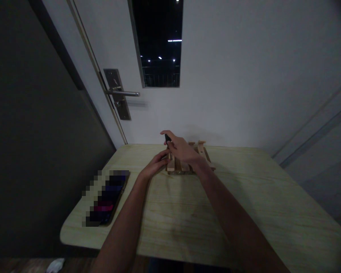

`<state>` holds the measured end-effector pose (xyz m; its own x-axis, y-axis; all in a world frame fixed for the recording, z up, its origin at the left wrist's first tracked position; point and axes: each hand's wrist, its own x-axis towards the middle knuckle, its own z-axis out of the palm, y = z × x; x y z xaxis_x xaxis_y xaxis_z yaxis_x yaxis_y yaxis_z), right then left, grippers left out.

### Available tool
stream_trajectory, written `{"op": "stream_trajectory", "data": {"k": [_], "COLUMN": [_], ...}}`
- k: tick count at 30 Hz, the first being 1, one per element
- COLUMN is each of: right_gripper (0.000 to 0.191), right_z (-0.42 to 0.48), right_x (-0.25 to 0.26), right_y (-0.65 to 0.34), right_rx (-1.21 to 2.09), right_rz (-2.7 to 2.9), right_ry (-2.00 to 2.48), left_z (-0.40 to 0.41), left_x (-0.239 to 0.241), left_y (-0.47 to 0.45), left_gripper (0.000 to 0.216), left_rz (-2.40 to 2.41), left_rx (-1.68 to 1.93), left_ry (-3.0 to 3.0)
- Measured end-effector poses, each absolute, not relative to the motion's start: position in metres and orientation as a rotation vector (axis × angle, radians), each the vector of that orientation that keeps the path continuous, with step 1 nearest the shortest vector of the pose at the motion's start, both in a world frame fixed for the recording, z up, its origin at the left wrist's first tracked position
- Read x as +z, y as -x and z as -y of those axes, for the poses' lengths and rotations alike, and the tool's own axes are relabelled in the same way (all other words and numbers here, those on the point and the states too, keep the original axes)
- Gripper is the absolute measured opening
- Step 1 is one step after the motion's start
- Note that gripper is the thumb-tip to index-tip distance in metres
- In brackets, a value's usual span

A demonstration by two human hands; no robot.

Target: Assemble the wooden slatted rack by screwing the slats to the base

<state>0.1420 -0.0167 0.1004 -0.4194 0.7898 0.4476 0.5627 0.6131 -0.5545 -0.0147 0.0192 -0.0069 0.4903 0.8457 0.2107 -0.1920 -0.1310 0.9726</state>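
Observation:
On the far part of the table sits a small wooden frame (pixel 170 166) with pale slats and a darker base. My right hand (pixel 182 148) reaches over it, closed around an upright black-handled tool (pixel 167 138) that looks like a screwdriver. Its tip is hidden among the fingers and the wood. My left hand (pixel 158 160) rests at the left side of the frame, fingers closed on its edge, just below the tool. My right hand and wrist cover much of the frame's middle. Short wooden uprights (pixel 201 144) show at its back right.
A phone (pixel 122 189), partly pixelated, lies on the left of the light wood-grain table (pixel 244 197). Behind the table stands a white door (pixel 230 76) with a metal handle (pixel 125 93) and a dark window (pixel 159 41). A dark panel (pixel 31 132) rises at left.

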Motion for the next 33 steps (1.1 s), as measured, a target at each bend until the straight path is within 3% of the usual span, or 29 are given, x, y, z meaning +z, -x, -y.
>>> {"op": "stream_trajectory", "data": {"k": [18, 33], "right_gripper": [0.044, 0.028], "right_z": [0.0158, 0.0115], "right_x": [0.1049, 0.1029], "right_y": [-0.1414, -0.1398], "right_rx": [0.513, 0.360], "right_rz": [2.050, 1.983], "right_ry": [0.979, 1.012], "left_z": [-0.0176, -0.0190], "left_x": [-0.0041, -0.0041], "left_y": [0.0158, 0.0157], "left_gripper": [0.049, 0.048], "left_rz": [-0.671, -0.689], "left_rx": [0.991, 0.989], "left_ry": [-1.430, -1.490]}}
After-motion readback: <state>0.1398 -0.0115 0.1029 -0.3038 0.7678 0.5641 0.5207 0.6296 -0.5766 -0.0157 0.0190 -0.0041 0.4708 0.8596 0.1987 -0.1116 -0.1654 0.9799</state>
